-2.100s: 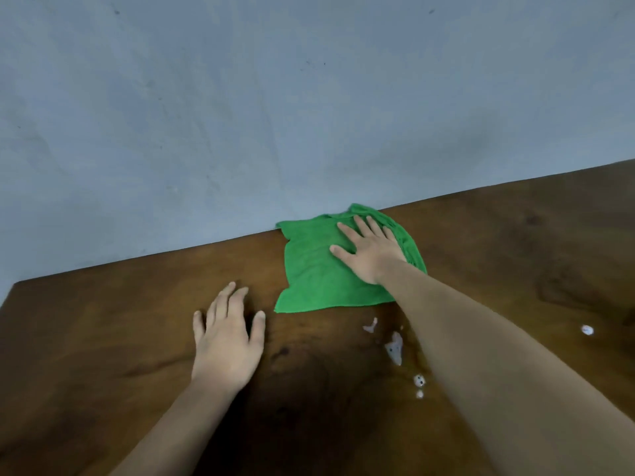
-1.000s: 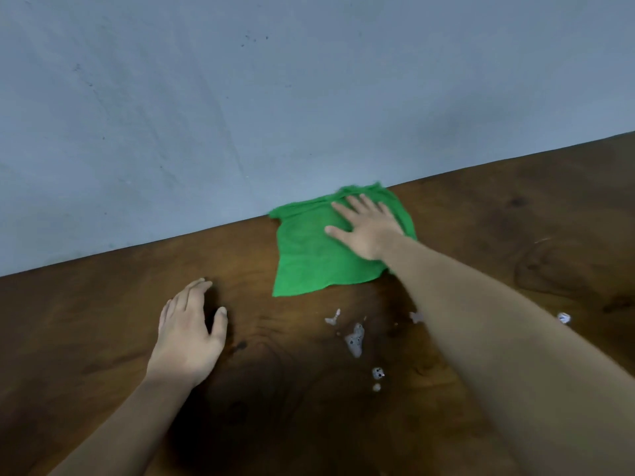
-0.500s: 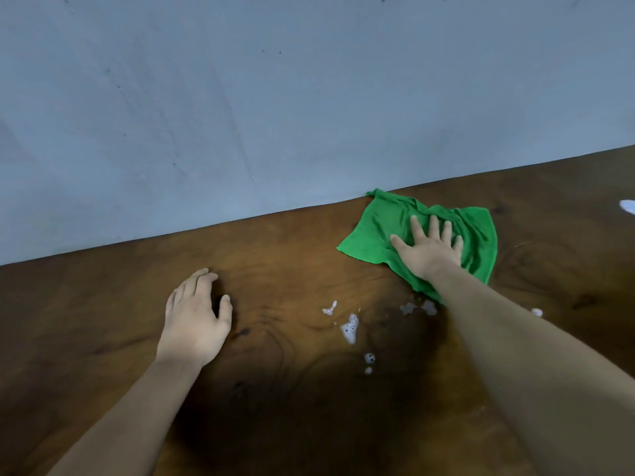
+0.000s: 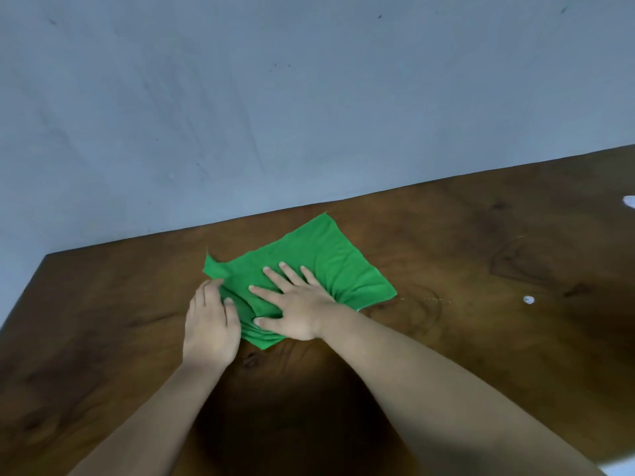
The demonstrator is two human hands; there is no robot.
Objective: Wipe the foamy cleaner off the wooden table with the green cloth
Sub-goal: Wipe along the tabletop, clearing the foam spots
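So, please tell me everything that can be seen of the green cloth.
The green cloth is a soft-looking, roughly square fabric, lying spread on the wooden table near its far edge, wrinkled beside the palm. The right hand presses flat on it, fingers spread; the left hand touches its left edge, grip unclear.

Lettering, labels, brands, numbers, signs: none legible.
Surfaces checked: green cloth [image 4: 330, 266], centre of the frame, plain weave only; wooden table [image 4: 481, 269], lower half, grain and stains only; wall [image 4: 240, 115], upper half, faint scuffs and specks, no writing.
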